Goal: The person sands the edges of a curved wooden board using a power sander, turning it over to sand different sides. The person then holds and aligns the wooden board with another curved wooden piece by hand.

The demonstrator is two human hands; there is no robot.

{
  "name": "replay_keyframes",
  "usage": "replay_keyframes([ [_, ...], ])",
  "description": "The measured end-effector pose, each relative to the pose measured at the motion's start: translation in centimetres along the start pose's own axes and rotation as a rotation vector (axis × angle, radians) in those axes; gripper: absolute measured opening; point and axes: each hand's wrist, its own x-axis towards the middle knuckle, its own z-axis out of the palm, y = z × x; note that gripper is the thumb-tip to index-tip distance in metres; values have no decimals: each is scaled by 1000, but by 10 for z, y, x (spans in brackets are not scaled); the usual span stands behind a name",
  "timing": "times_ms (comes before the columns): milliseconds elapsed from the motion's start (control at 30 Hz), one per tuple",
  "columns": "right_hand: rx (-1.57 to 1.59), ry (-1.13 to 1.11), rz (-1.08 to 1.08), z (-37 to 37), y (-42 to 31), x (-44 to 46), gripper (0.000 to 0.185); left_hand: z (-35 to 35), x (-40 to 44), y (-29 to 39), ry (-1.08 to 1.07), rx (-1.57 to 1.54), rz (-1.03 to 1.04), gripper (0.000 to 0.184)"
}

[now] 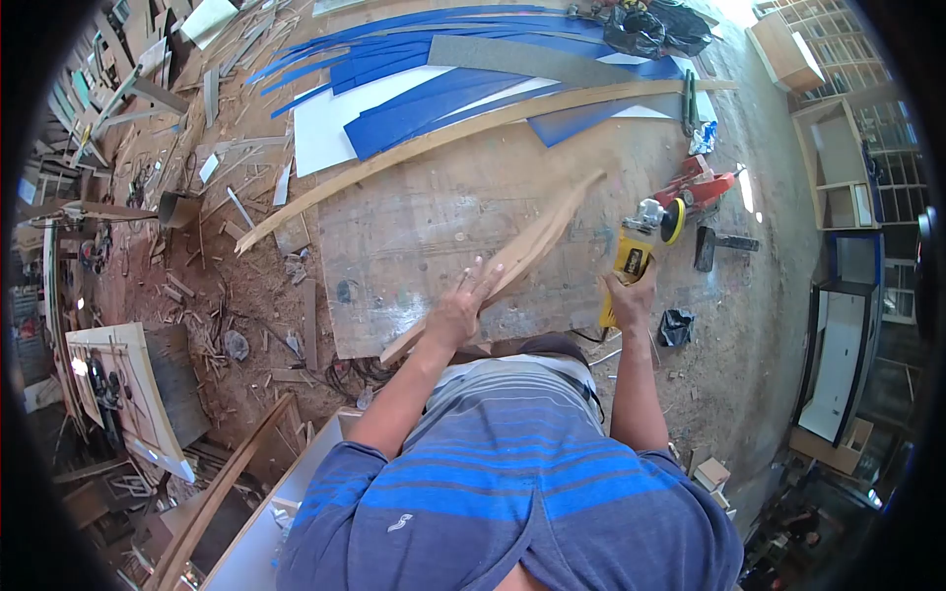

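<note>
A long, curved wooden piece (537,241) lies slantwise on the worktable, its near end close to my body. My left hand (461,307) rests on it toward the near end, fingers stretched out over the wood. In my right hand (631,291) is a yellow angle grinder (633,254), gripped around its body. The grinder's round yellow pad (673,221) faces right, away from the wood. Just beyond it lies a red power tool (695,187), and a hammer with a dark head (705,249) is to the right.
The worktable (394,246) carries blue and white sheets (424,108) at its far side, with a long wooden strip (394,158) across them. A black plastic scrap (676,327) is on the right. Wood offcuts and shavings litter the floor at left. Cabinets (843,335) stand far right.
</note>
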Motion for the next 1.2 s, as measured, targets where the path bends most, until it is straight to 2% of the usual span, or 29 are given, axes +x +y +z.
replay_keyframes([
  [33,-123,61,-54,1,9,-1,68,-11,-3,7,3,-24,-22,93],
  [100,-361,179,-172,10,36,2,74,-35,-3,15,148,113,-3,96],
  [200,-495,161,-132,18,49,8,83,-72,4,26,316,159,-11,97],
  [300,-585,146,-185,19,61,4,84,-87,6,28,410,162,-20,98],
  [333,-578,109,-130,19,62,4,90,-91,7,29,436,172,-20,98],
  [500,-537,81,-139,15,65,0,93,-98,6,57,573,271,-61,98],
  [833,-409,-24,-344,1,72,-8,90,-123,7,120,837,509,-147,93],
  [933,-379,7,-319,-4,68,-3,81,-124,4,135,875,555,-184,90],
  [1033,-249,14,-550,-8,39,-6,68,-118,-4,146,872,550,-226,88],
  [1133,132,-288,-607,6,-21,-8,63,-113,-13,151,859,561,-240,86],
  [1200,527,-696,-357,11,-80,-11,60,-111,-18,154,841,553,-249,85],
])
